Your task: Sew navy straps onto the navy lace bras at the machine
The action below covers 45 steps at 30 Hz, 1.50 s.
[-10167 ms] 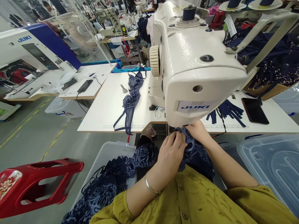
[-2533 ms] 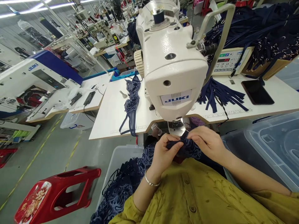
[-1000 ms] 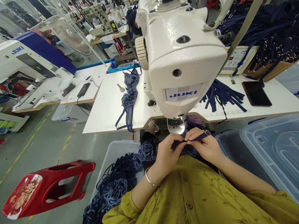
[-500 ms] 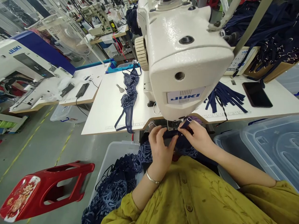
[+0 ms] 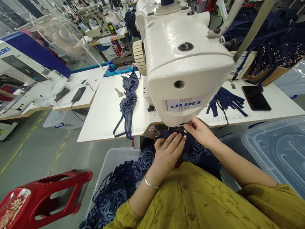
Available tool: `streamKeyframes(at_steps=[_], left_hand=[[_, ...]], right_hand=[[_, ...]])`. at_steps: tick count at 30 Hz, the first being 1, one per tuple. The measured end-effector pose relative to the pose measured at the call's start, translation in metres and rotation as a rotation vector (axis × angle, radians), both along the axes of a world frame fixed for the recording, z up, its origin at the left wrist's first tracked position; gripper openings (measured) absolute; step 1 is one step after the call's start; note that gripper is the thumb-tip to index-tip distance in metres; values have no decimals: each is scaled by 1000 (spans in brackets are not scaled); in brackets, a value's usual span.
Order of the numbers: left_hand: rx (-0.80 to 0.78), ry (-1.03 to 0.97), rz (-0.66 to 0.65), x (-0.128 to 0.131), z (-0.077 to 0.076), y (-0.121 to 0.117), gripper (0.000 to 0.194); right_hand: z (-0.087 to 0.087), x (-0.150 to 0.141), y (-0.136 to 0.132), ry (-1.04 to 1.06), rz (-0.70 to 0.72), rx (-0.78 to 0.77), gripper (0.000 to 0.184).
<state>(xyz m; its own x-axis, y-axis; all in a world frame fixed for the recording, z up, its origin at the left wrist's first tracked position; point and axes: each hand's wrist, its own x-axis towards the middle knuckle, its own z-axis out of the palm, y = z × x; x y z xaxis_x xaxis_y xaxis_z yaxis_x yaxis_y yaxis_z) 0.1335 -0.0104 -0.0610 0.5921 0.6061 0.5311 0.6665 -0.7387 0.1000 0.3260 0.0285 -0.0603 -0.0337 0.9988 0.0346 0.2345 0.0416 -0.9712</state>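
Just below the head of a white sewing machine (image 5: 190,73), my left hand (image 5: 168,149) lies with its fingers stretched out flat over navy fabric (image 5: 189,140) near the needle area. My right hand (image 5: 200,131) is close beside it, thumb and forefinger pinched at the machine's foot on what looks like a navy strap, largely hidden by the fingers. A small shiny spot shows by the left fingertips. The patterned blue part of the garment (image 5: 196,151) hangs toward my lap. The needle itself is hidden under the machine head.
A blue patterned bra (image 5: 128,95) and a small pale tool (image 5: 118,92) lie on the white table (image 5: 100,111). Navy straps (image 5: 226,100) and a phone (image 5: 256,98) lie right. A plastic bin (image 5: 111,156) of bras stands below left, near a red stool (image 5: 52,197); a clear lid (image 5: 276,143) is right.
My left hand has gone from a pinch to flat fingers on the fabric. My right hand has moved the strap with its metal slider in under the machine head. The view has shifted slightly.
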Motion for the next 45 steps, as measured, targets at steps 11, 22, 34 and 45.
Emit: streamKeyframes(at_steps=[11, 22, 34, 45], left_hand=[[16, 35, 25, 3, 0, 1, 36], [-207, -281, 30, 13, 15, 4, 14], [-206, -338, 76, 13, 22, 1, 18], [-95, -336, 14, 11, 18, -8, 18]], right_hand=[[4, -1, 9, -68, -26, 50, 19], [20, 9, -23, -250, 122, 196, 15], [19, 7, -40, -221, 120, 370, 10], [3, 5, -55, -161, 22, 611, 18]])
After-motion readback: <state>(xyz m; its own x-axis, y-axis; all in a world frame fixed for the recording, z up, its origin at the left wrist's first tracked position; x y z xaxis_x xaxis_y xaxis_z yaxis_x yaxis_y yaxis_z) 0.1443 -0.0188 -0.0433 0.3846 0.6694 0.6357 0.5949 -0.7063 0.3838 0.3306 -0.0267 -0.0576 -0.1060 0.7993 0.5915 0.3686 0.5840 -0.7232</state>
